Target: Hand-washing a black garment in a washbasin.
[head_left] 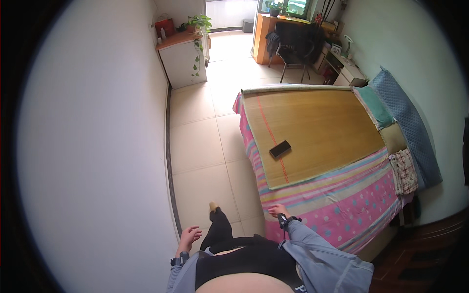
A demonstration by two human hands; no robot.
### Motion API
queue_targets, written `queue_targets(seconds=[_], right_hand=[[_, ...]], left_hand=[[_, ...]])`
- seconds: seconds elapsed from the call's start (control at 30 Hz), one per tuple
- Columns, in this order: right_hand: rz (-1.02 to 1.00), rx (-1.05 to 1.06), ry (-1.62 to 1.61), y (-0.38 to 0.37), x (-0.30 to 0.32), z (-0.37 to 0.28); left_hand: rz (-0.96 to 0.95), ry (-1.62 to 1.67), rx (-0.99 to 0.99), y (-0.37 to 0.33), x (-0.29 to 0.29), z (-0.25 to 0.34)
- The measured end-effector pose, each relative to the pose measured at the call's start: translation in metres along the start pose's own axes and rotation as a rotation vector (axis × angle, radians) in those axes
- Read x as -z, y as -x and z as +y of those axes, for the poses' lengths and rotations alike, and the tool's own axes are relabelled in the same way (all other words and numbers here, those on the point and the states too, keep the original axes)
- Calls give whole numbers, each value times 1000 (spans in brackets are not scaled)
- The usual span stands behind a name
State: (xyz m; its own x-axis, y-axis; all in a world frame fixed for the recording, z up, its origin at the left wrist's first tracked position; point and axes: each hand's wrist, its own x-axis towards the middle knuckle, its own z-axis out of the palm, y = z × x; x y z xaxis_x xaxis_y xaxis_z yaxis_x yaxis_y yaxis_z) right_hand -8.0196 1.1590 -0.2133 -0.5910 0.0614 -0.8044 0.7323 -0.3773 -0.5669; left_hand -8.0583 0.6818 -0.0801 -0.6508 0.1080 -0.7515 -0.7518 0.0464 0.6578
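Observation:
My left hand (189,238) hangs low by the white wall, its fingers loosely spread and holding nothing. Over the near left corner of the bed, my right hand (279,210) is held out with slightly curled fingers and nothing visible in it. Nearest to it is the pink, striped and dotted bedsheet (332,217); whether they touch I cannot tell. Beyond lies a tan sleeping mat (317,122) with a red patterned line along its left part. A dark rectangular object (280,149), like a phone or small case, rests on the mat, apart from both hands.
Tiled floor (198,146) runs between the wall and the bed. Ahead stands a white cabinet (183,62) with a potted plant (199,22). A black chair (293,51) and a desk (344,71) are at the far right. Pillows and a blue quilted pad (408,127) line the right wall.

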Motion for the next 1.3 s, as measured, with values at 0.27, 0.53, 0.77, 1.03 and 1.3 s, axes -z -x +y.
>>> queue_targets(seconds=[0.27, 0.53, 0.77, 1.03, 1.3], right_hand=[[-12, -18, -556, -74, -13, 53], [150, -180, -252, -192, -99, -106], [-17, 30, -85, -347, -77, -299], [237, 208, -193, -500, -89, -689], [342, 63, -381, -580, -104, -756]], left_hand=[[-123, -292, -82, -189, 19, 245], [-239, -351, -101, -356, -29, 426], [-288, -370, -38, -471, -88, 581], [-264, -366, -18, -618, -137, 734], [-396, -533, -39, -798, -220, 923]])
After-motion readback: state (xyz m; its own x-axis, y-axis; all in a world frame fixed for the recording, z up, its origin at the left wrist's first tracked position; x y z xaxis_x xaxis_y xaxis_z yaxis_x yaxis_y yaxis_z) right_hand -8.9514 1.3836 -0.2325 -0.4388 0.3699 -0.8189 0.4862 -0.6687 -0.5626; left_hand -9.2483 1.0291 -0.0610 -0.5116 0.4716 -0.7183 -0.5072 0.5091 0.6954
